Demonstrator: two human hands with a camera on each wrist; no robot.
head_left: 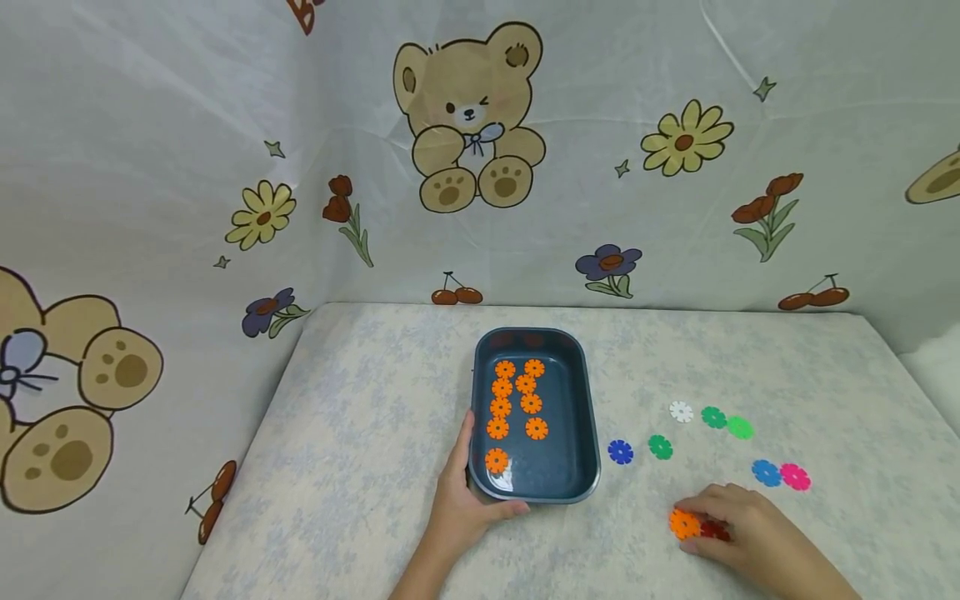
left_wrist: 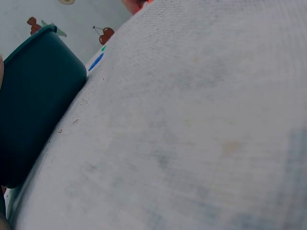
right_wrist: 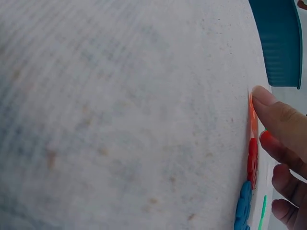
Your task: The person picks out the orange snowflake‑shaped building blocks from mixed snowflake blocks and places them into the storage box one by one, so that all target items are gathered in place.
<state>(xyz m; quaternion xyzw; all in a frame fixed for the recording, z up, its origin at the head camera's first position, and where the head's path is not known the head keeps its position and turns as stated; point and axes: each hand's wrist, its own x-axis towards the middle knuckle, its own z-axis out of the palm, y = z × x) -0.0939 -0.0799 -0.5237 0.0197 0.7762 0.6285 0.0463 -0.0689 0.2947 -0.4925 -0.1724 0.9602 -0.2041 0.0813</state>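
A dark blue-grey rectangular tray [head_left: 573, 417] holds several orange snowflake-shaped plastic discs [head_left: 531, 403], laid in two rough columns. At its near left corner, my left hand [head_left: 459, 504] grips it, fingers along the left side and thumb along the front. To the right, my right hand [head_left: 742, 525] pinches an orange snowflake disc [head_left: 684, 524] at the table surface between thumb and index finger. A dark red disc [head_left: 715, 530] lies partly hidden under that hand. In the right wrist view the thumb touches the orange disc [right_wrist: 253, 117], beside the red disc [right_wrist: 252, 163].
Loose discs lie right of the tray: a dark blue one [head_left: 620, 452], a white one [head_left: 681, 412], several green ones [head_left: 661, 447], a light blue one [head_left: 767, 472] and a pink one [head_left: 796, 477]. A bear-printed cloth [head_left: 600, 75] hangs behind the pale table [head_left: 360, 433].
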